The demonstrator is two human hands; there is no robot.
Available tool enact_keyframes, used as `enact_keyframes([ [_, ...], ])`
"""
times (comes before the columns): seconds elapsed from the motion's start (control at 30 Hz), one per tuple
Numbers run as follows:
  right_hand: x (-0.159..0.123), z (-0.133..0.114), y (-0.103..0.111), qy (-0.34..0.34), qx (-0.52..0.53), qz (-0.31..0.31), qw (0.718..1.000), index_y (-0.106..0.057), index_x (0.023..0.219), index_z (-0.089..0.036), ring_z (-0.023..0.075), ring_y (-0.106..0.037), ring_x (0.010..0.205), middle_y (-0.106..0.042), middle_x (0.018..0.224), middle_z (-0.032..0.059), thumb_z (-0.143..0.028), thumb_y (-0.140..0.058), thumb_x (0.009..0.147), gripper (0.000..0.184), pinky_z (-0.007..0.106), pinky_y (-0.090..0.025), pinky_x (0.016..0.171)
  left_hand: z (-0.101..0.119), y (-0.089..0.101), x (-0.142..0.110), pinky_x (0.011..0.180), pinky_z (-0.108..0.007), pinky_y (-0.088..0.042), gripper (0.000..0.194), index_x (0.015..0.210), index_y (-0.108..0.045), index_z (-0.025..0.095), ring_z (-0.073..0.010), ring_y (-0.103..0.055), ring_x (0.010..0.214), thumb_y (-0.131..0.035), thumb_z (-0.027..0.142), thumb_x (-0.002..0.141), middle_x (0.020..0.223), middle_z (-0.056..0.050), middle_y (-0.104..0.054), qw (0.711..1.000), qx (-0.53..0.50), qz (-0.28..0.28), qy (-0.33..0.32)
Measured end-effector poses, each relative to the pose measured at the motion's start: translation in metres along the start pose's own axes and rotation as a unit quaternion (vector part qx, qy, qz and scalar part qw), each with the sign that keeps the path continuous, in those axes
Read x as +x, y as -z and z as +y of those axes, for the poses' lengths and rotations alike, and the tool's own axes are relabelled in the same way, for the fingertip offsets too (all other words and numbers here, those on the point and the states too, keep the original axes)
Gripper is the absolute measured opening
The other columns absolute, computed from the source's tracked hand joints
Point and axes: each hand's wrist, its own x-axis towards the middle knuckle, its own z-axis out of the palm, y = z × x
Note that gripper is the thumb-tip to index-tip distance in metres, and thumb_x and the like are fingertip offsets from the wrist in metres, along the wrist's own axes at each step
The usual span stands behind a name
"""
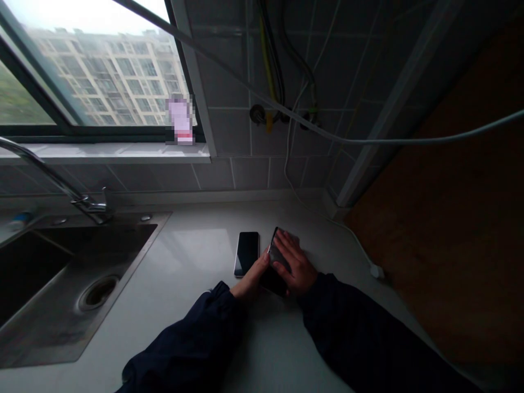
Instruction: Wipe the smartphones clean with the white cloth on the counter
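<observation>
Left hand (254,277) grips a dark phone-like slab (273,281) over the table (196,311); right hand (298,267), fingers extended, lies across it. Second phone (247,253) just beside. Probably best: left steady, right pressing lightly.

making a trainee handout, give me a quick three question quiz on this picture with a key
1. Which hand is spread over the top of the dark device?
2. In the picture, where is the sink relative to the phone lying on the countertop? A) right B) left C) directly below
3. True or false: the faucet stands on the windowsill.

Key
1. The right hand.
2. B.
3. False: the faucet stands at the sink's back edge.
</observation>
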Motion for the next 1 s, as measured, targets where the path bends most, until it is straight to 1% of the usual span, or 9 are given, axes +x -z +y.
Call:
enact_keyframes([
  [0.1, -0.001, -0.001, -0.004, -0.011, 0.008, 0.010, 1.000, -0.033, 0.161, -0.018, 0.0311, -0.027, 0.156, -0.033, 0.167, 0.0129, -0.039, -0.045, 0.104, 0.062, 0.058, -0.035, 0.123, 0.001, -0.002, 0.000, 0.126, -0.045, -0.026, 0.071, 0.158, -0.041, 0.029, -0.0316, -0.032, 0.153, -0.063, 0.052, 0.095, 0.164, -0.007, -0.040, 1.000, 0.000, -0.003, -0.016],
  [0.23, -0.003, -0.001, -0.010, -0.012, 0.009, 0.014, 1.000, -0.036, 0.160, -0.017, 0.0312, -0.027, 0.156, -0.034, 0.166, 0.0126, -0.041, -0.043, 0.105, 0.061, 0.059, -0.034, 0.122, 0.002, -0.005, 0.000, 0.127, -0.045, -0.024, 0.073, 0.157, -0.043, 0.027, -0.0322, -0.030, 0.154, -0.065, 0.054, 0.093, 0.164, -0.008, -0.039, 1.000, -0.003, -0.004, -0.013],
  [0.4, -0.004, -0.003, -0.011, -0.003, 0.003, 0.024, 1.000, -0.036, 0.160, -0.017, 0.0313, -0.029, 0.155, -0.036, 0.165, 0.0122, -0.041, -0.044, 0.104, 0.061, 0.058, -0.035, 0.122, 0.001, -0.002, 0.000, 0.128, -0.038, -0.021, 0.067, 0.155, -0.046, 0.028, -0.0262, -0.027, 0.155, -0.064, 0.050, 0.094, 0.165, -0.003, -0.039, 0.999, 0.008, 0.002, -0.037],
  [0.47, -0.004, -0.007, -0.011, -0.002, 0.005, 0.015, 1.000, -0.035, 0.160, -0.018, 0.0314, -0.028, 0.156, -0.034, 0.166, 0.0119, -0.040, -0.046, 0.103, 0.063, 0.058, -0.035, 0.122, 0.001, 0.000, -0.001, 0.128, -0.038, -0.021, 0.069, 0.155, -0.046, 0.028, -0.0258, -0.027, 0.155, -0.065, 0.051, 0.093, 0.164, -0.002, -0.039, 0.999, 0.011, 0.007, -0.034],
  [0.53, -0.004, -0.014, -0.011, 0.020, 0.010, 0.005, 1.000, -0.035, 0.160, -0.017, 0.0311, -0.028, 0.156, -0.034, 0.166, 0.0122, -0.038, -0.047, 0.102, 0.062, 0.058, -0.034, 0.122, 0.002, 0.001, -0.002, 0.129, -0.039, -0.019, 0.068, 0.153, -0.048, 0.028, -0.0265, -0.026, 0.155, -0.065, 0.053, 0.093, 0.162, -0.001, -0.043, 1.000, 0.019, 0.018, -0.017],
  [0.63, -0.004, -0.025, -0.011, 0.073, 0.016, -0.019, 0.997, -0.037, 0.159, -0.015, 0.0302, -0.026, 0.156, -0.036, 0.165, 0.0121, -0.034, -0.049, 0.100, 0.063, 0.057, -0.032, 0.124, 0.002, 0.003, -0.004, 0.128, -0.037, -0.016, 0.064, 0.147, -0.057, 0.025, -0.0260, -0.024, 0.156, -0.061, 0.059, 0.093, 0.157, -0.001, -0.051, 0.999, 0.025, 0.028, 0.015],
  [0.7, -0.004, -0.031, -0.011, 0.084, 0.013, -0.032, 0.996, -0.036, 0.159, -0.015, 0.0301, -0.025, 0.157, -0.035, 0.166, 0.0117, -0.033, -0.050, 0.099, 0.064, 0.056, -0.031, 0.124, 0.002, 0.005, -0.005, 0.129, -0.038, -0.016, 0.069, 0.146, -0.058, 0.023, -0.0259, -0.025, 0.156, -0.061, 0.064, 0.091, 0.156, -0.003, -0.051, 0.999, 0.014, 0.021, 0.022],
  [0.87, 0.000, -0.030, -0.007, 0.027, -0.007, -0.008, 1.000, -0.028, 0.163, -0.016, 0.0325, -0.018, 0.158, -0.023, 0.170, 0.0117, -0.041, -0.049, 0.101, 0.069, 0.059, -0.030, 0.124, 0.000, 0.010, -0.006, 0.128, -0.041, -0.021, 0.083, 0.154, -0.047, 0.021, -0.0289, -0.028, 0.154, -0.067, 0.065, 0.086, 0.161, -0.008, -0.044, 0.999, -0.015, 0.010, 0.034],
  [1.0, 0.004, -0.022, -0.003, 0.001, -0.027, 0.004, 1.000, -0.022, 0.164, -0.015, 0.0337, -0.016, 0.159, -0.020, 0.171, 0.0143, -0.043, -0.048, 0.103, 0.072, 0.062, -0.029, 0.123, -0.002, 0.012, -0.007, 0.128, -0.042, -0.022, 0.089, 0.156, -0.044, 0.018, -0.0322, -0.029, 0.154, -0.068, 0.066, 0.085, 0.158, -0.011, -0.048, 0.997, -0.033, 0.022, 0.064],
])
